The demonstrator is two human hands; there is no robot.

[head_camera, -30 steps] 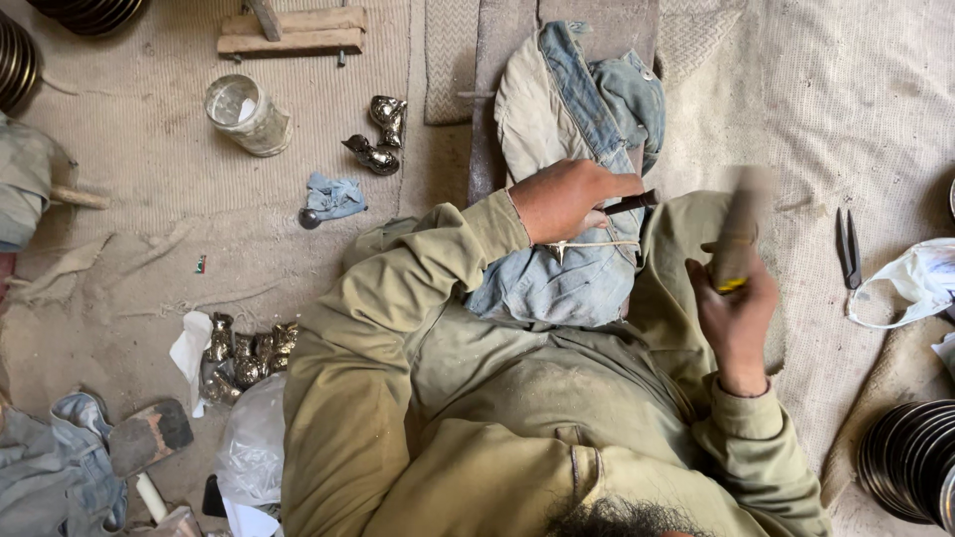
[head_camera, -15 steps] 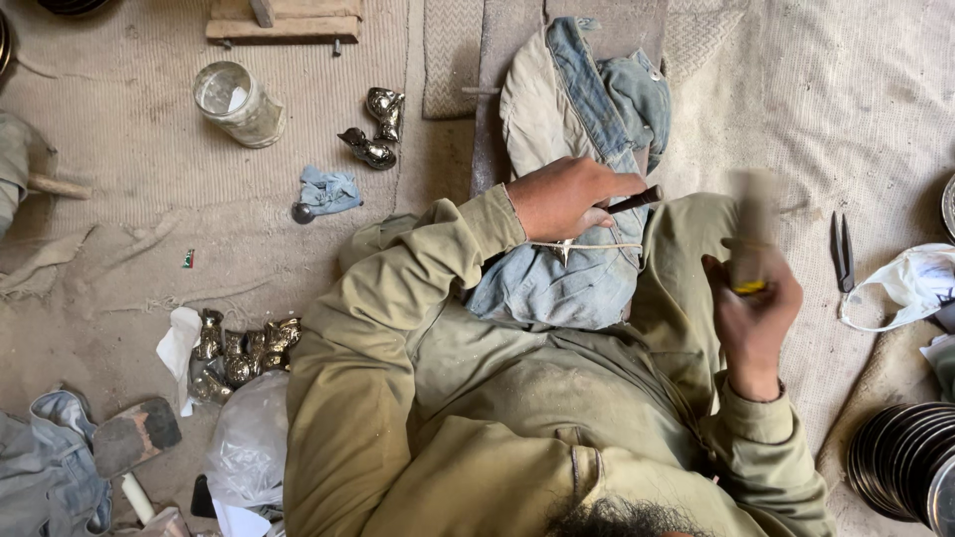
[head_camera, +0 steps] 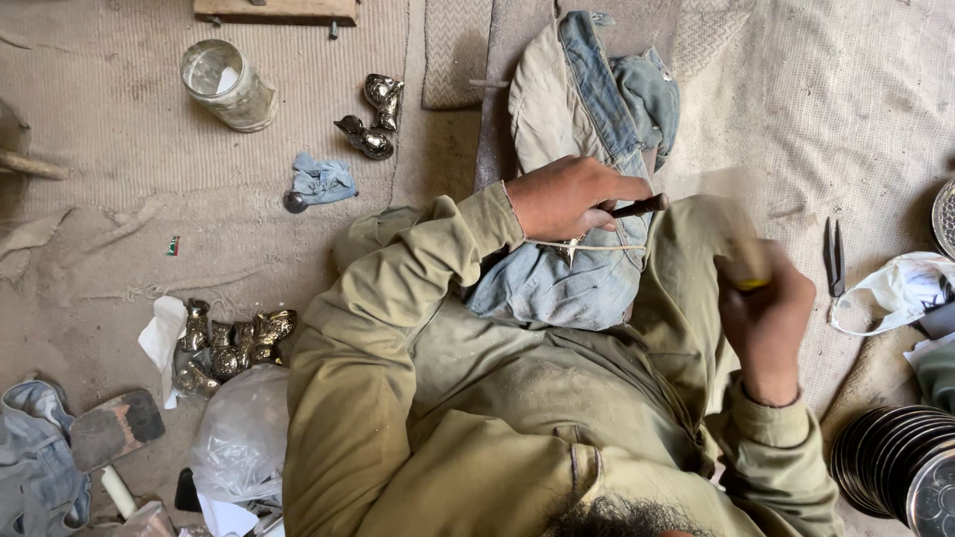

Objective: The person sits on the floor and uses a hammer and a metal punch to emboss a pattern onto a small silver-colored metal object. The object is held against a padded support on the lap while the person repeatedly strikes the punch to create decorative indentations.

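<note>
My left hand [head_camera: 565, 197] grips a dark punch [head_camera: 639, 207] and presses its tip toward a small pointed brass piece [head_camera: 571, 249]. That piece lies on a folded denim cloth [head_camera: 557, 288] over my lap. My right hand [head_camera: 768, 323] is raised to the right of the cloth and is closed on a hammer [head_camera: 738, 239], which shows a yellow patch at the grip. Motion blurs the hammer, so its head is unclear. Olive sleeves cover both arms.
A glass jar [head_camera: 227, 85] and two shiny metal figures [head_camera: 370, 114] stand at the upper left. A heap of brass pieces [head_camera: 234, 343] and a plastic bag [head_camera: 239, 438] lie at the left. On the right are pliers [head_camera: 834, 257], a white mask [head_camera: 895, 288] and stacked metal plates [head_camera: 895, 467].
My right hand and the hammer have shifted slightly right and down, still blurred. My left hand keeps the punch on the brass piece. The view has tilted a little.
</note>
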